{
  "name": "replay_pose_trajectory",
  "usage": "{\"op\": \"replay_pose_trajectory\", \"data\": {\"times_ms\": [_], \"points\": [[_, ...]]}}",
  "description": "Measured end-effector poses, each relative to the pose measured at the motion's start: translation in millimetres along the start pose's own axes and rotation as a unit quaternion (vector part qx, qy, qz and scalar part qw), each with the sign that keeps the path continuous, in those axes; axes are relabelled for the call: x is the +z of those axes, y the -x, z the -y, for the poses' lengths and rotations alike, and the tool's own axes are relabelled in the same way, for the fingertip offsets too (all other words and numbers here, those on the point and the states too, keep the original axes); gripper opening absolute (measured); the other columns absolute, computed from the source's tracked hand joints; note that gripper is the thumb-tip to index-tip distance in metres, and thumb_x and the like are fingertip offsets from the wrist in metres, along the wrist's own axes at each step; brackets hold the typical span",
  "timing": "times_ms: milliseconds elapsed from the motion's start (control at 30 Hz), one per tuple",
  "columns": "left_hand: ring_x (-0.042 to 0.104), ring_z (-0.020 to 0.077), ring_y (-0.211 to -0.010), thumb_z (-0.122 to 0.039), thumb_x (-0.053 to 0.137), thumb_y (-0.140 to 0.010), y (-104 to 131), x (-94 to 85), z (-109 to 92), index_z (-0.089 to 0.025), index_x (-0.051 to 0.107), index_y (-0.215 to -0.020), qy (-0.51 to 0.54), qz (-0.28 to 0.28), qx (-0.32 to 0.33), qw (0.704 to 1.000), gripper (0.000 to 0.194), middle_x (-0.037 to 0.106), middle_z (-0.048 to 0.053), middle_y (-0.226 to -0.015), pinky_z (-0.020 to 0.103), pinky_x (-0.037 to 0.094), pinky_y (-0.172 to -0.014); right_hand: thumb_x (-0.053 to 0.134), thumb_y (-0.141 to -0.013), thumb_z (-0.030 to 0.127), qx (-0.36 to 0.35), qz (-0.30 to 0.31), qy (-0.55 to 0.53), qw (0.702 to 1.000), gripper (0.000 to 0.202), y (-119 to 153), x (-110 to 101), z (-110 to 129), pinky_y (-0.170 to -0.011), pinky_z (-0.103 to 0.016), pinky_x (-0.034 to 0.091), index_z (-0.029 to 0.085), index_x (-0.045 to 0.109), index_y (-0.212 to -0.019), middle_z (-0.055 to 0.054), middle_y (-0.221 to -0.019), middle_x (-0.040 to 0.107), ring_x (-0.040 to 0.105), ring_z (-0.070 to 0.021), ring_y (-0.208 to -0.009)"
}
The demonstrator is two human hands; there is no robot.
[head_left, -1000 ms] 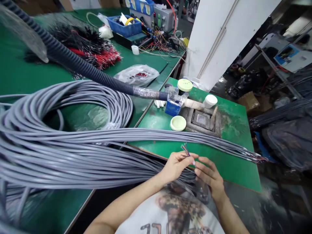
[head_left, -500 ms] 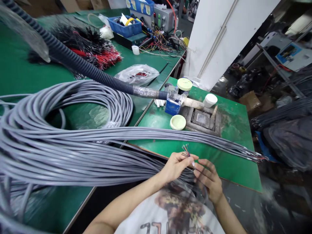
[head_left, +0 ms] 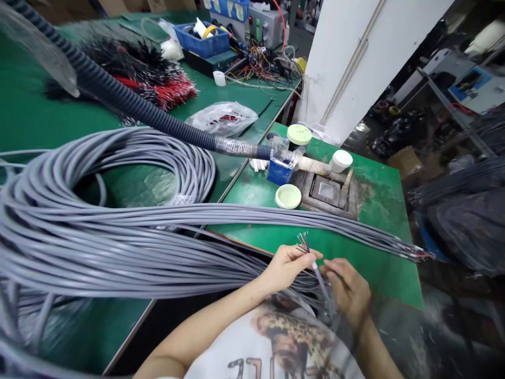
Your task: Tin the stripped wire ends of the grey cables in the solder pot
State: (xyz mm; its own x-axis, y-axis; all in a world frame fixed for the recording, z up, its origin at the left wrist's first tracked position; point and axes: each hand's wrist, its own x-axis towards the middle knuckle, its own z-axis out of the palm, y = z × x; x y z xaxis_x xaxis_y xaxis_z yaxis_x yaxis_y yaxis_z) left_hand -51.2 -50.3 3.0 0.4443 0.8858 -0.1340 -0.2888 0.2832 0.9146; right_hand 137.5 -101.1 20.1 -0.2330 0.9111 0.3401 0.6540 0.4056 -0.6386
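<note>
My left hand [head_left: 290, 267] pinches the end of a grey cable [head_left: 321, 281], whose thin coloured wires [head_left: 303, 241] fan out above the fingers. My right hand [head_left: 349, 289] is just right of that cable, its fingers curled and slightly blurred; whether they touch anything is unclear. Behind both hands, a row of grey cables [head_left: 252, 215] runs across the green board to stripped ends at the right. More loose cable [head_left: 221, 263] passes under my left hand from the large grey coil [head_left: 98, 252].
A dark corrugated hose [head_left: 158, 118] crosses from the upper left to a blue box [head_left: 279, 172]. Beside it stand a soldering pot [head_left: 325, 192], a pale green lid [head_left: 288, 196] and a white jar [head_left: 340, 161]. Black and red wires [head_left: 158, 84] lie at the back left.
My right hand has moved slightly right and its fingers have curled in. The cable below my left hand now shows more plainly. My left hand has barely moved.
</note>
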Motion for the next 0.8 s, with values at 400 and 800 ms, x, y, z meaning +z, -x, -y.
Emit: {"op": "replay_pose_trajectory", "data": {"times_ms": [400,800], "points": [[0.066,0.0184,-0.081,-0.039,0.063,-0.084,1,3.2,2,-0.013,0.076,-0.082,-0.041,0.011,0.02,0.999,0.029,0.074,0.009,-0.09,0.026,0.05,-0.074,0.05,-0.091,0.033,0.124,0.114,-0.035,0.985,0.042,-8,10,19,-0.05,-0.022,0.029,0.017,0.037,-0.054,0.005,-0.05,0.039,0.039,-0.0074,-0.048],[0.062,0.0148,-0.068,-0.036,0.077,-0.07,3,-0.2,0,-0.013,0.076,-0.088,0.077,0.03,-0.063,0.995,0.03,0.072,0.006,-0.077,0.026,0.047,-0.068,0.045,-0.094,0.032,0.126,0.134,-0.053,0.982,0.039,-9,7,23,-0.053,-0.024,0.032,0.018,0.047,-0.057,0.003,-0.052,0.045,0.044,-0.0099,-0.052]]}}
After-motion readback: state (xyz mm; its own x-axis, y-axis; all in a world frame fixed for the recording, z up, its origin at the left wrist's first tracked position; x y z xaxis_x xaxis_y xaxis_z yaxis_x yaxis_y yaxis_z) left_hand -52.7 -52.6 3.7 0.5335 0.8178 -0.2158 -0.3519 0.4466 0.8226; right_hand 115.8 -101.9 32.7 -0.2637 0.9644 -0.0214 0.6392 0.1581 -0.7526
